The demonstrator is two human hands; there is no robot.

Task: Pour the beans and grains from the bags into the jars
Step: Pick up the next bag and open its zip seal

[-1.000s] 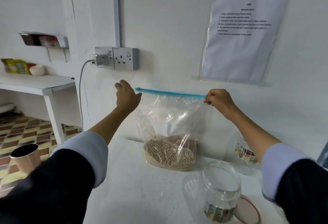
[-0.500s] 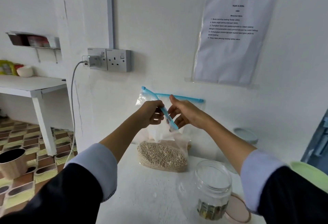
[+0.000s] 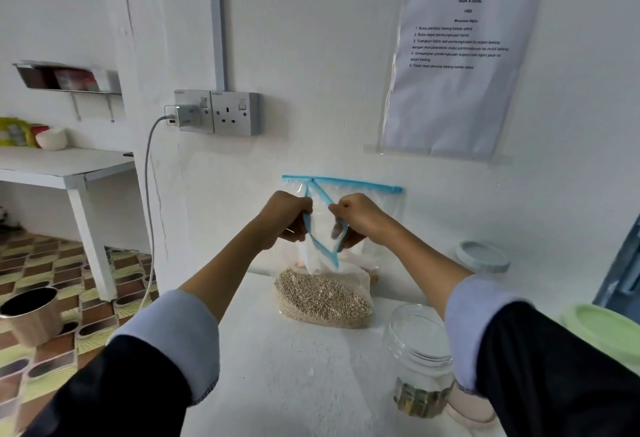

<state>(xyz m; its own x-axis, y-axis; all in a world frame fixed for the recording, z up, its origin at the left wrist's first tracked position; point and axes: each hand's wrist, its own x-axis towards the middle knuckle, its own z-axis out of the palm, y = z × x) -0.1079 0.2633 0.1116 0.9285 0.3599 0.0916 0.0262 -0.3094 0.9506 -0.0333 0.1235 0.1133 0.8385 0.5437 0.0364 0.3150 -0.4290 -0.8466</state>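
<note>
Pinching bag [image 3: 323, 293] blue zip edges: left hand [image 3: 289, 220], right hand [image 3: 353, 220], mouth parted.

Wall notice [image 3: 460, 62]: its print too small to read. The right sleeve [image 3: 485, 325] hides part of the jar [image 3: 415, 350]; a green lid [image 3: 602, 329] runs off the right edge.

My left hand [image 3: 289, 220] and right hand [image 3: 353, 220] each pinch one side of the blue zip strip [image 3: 325, 225], parting the clear bag [image 3: 381, 215] of grain [image 3: 322, 298] that stands on the white bench [image 3: 277, 384] beside an open jar [image 3: 419, 343].
</note>
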